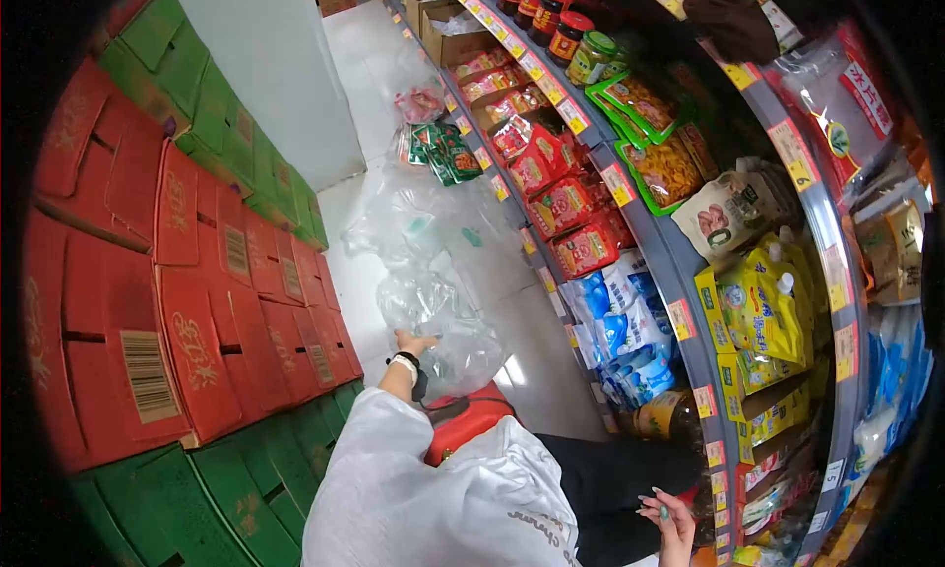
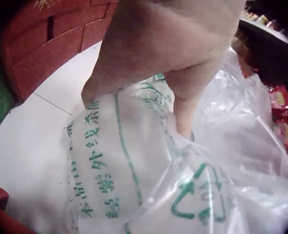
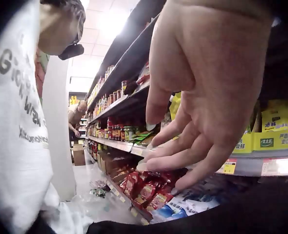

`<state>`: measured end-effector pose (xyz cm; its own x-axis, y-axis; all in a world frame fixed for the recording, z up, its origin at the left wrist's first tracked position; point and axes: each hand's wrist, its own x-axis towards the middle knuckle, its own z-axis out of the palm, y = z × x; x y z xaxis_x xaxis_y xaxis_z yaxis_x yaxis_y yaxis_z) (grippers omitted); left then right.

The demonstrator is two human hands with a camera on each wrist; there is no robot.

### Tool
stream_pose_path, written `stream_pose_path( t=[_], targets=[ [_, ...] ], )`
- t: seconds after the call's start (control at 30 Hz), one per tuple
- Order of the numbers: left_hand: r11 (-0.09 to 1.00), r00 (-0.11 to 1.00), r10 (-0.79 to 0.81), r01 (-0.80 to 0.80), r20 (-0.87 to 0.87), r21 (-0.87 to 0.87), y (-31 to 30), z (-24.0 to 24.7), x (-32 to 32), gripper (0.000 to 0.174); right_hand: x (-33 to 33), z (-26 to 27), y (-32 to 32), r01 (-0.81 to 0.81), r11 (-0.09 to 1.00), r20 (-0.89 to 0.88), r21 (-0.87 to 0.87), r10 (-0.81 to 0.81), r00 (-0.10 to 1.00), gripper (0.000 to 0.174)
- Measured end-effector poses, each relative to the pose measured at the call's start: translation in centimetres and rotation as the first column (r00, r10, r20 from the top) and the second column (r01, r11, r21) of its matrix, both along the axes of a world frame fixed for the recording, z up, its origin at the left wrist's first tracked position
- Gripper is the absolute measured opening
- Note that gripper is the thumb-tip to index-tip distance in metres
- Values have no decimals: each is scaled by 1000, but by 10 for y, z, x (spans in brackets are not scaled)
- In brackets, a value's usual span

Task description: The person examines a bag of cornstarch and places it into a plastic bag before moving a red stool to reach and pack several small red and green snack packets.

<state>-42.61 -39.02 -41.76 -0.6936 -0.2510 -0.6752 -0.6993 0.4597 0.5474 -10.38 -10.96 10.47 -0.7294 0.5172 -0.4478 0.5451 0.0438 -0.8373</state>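
My left hand [image 1: 415, 343] reaches down to the floor and grips a clear plastic bag [image 1: 438, 306]. The left wrist view shows the bag [image 2: 129, 165] bunched between thumb and fingers, with green Chinese print and a recycling mark; the fingertips are partly hidden in its folds. More crumpled clear plastic spreads along the floor, with green-and-red packets [image 1: 443, 154] lying at its far end. My right hand [image 1: 671, 520] hovers by my dark-clothed leg, holding nothing. Its fingers are loosely bent in the right wrist view, in front of the shelves.
Stacked red cartons [image 1: 212, 321] and green cartons [image 1: 266, 498] wall the left side. Curved shelves [image 1: 630, 188] on the right carry jars, red packets [image 1: 566, 198] and blue-white bags [image 1: 625, 321]. Something red [image 1: 468, 424] lies below my left sleeve. Another person [image 3: 76, 117] stands farther down the aisle.
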Motion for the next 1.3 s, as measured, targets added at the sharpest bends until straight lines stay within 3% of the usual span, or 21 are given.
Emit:
stream_pose_path(
  t=[0.03, 0.07, 0.13, 0.17, 0.2, 0.23, 0.3, 0.37, 0.43, 0.57, 0.63, 0.67, 0.73, 0.8, 0.9, 1.0, 1.07, 1.1, 1.2, 1.27, 1.3],
  targets=[
    [992, 999, -18, 23, -44, 124, -4, 10, -2, 86, -4, 2, 0, -2, 1000, 14, 11, 1, 1000, 33],
    [992, 999, -18, 22, -34, 126, -13, 21, -8, 86, -7, 4, -1, -4, 1000, 29, 19, 3, 1000, 33],
    [884, 950, -290, 222, 112, 411, -31, 66, -33, 62, -10, 3, 0, 6, 1000, 45, -8, -5, 999, 33],
    [886, 950, -290, 220, 118, 407, -34, 102, -42, 62, -12, 2, 0, 16, 999, 53, -37, -14, 999, 34],
    [831, 912, -409, 389, -37, 398, -33, 144, -50, 58, -15, 1, -1, 18, 999, 58, -43, -16, 998, 34],
    [755, 836, -516, 547, -189, 362, -31, 171, -62, 55, -18, 0, -1, 17, 998, 61, -64, -13, 998, 34],
    [623, 662, -692, 749, -288, 225, -27, 184, -92, 56, -24, -2, -1, 22, 996, 69, -83, -17, 997, 35],
    [719, 566, -649, 674, -508, -167, 7, 241, -102, 55, -29, -4, -2, 23, 993, 73, -114, -15, 997, 37],
    [500, 338, -838, 789, -427, -357, 35, 241, -135, 67, -29, -7, -1, 29, 993, 77, -119, -20, 997, 38],
    [432, 302, -895, 773, -329, -464, 100, 172, -186, 88, -26, -4, -2, 46, 992, 125, -115, -31, 992, 39],
    [494, 394, -869, 714, -299, -496, 127, 126, -201, 112, -24, -3, -5, 63, 993, 146, -95, -49, 988, 39],
    [493, 383, -869, 722, -313, -485, 134, 119, -202, 112, -20, -4, -7, 110, 988, 163, -107, -92, 982, 40],
    [745, 609, -667, 544, -430, -386, 139, 105, -199, 124, -16, 0, -12, 168, 981, 182, -95, -149, 972, 40],
    [828, 740, -546, 406, -393, -387, 132, 107, -195, 132, -12, 6, -20, 221, 969, 155, -113, -203, 967, 41],
    [834, 835, -483, 347, -263, -430, 125, 108, -199, 129, -3, 6, -22, 269, 955, 220, -128, -238, 946, 46],
    [807, 841, -534, 474, -91, -352, 120, 89, -198, 112, 3, 3, -30, 341, 933, 289, -117, -297, 910, 49],
    [579, 625, -769, 770, 137, -267, 124, 79, -194, 88, 5, 2, -31, 362, 923, 312, -126, -310, 898, 50],
    [575, 620, -771, 775, 144, -262, 126, 67, -189, 88, 4, 3, -32, 374, 917, 326, -140, -314, 892, 51],
    [552, 565, -823, 821, 62, -143, 139, -2, -175, 79, 4, -1, -34, 393, 903, 310, -171, -330, 892, 52],
    [680, 691, -634, 712, -348, 174, 137, -54, -160, 73, 1, 0, -37, 405, 903, 309, -143, -348, 885, 52],
    [674, 684, -642, 719, -347, 170, 136, -46, -152, 73, 0, 0, -37, 415, 897, 312, -154, -354, 882, 52]
  ],
)
